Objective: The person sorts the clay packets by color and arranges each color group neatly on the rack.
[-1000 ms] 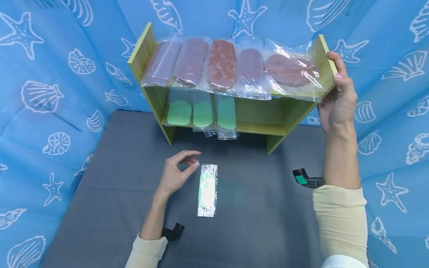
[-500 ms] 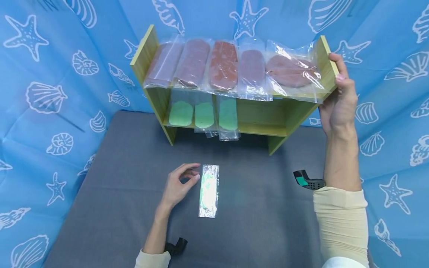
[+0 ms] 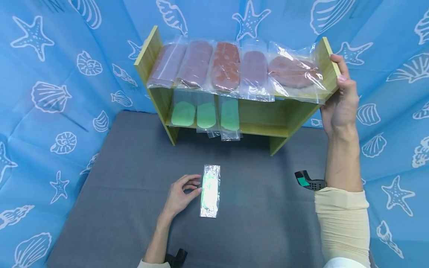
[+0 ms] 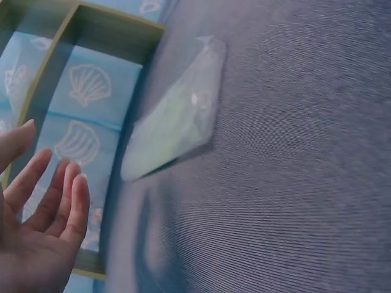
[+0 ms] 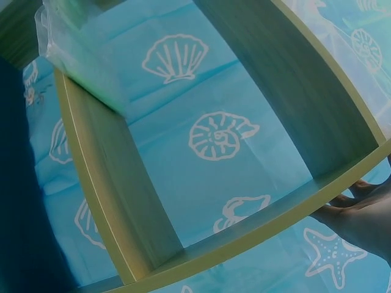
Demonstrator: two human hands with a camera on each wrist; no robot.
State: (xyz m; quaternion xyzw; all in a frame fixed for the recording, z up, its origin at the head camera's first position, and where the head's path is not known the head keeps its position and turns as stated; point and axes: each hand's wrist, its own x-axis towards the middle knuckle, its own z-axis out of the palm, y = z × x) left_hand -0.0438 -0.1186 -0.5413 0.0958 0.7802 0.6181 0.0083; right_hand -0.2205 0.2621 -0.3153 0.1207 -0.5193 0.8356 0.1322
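On the grey cloth lies a slim clear plastic packet [image 3: 210, 191] with pale green contents and strong glare. My left hand [image 3: 179, 195] hovers at its left side, fingers loosely bent and holding nothing. The left wrist view shows a gap between that hand [image 4: 43, 226] and the packet [image 4: 174, 119]. My right hand [image 3: 342, 100] grips the right side panel of a small two-tier wooden shelf [image 3: 264, 129]. In the right wrist view part of the hand [image 5: 366, 217] shows outside the panel; the other fingers are hidden.
Several clear bags with pinkish or reddish flat contents, such as the red one [image 3: 226, 67], fill the upper tier. Three green packets, one here [image 3: 229, 115], stand on the lower tier's left. A blue shell-print curtain [image 3: 67, 123] surrounds the grey cloth surface [image 3: 134, 167].
My left hand has moved down toward me along the packet's left side, its fingers and thumb closing in a little. My right hand keeps its hold on the shelf. The head view has shifted slightly.
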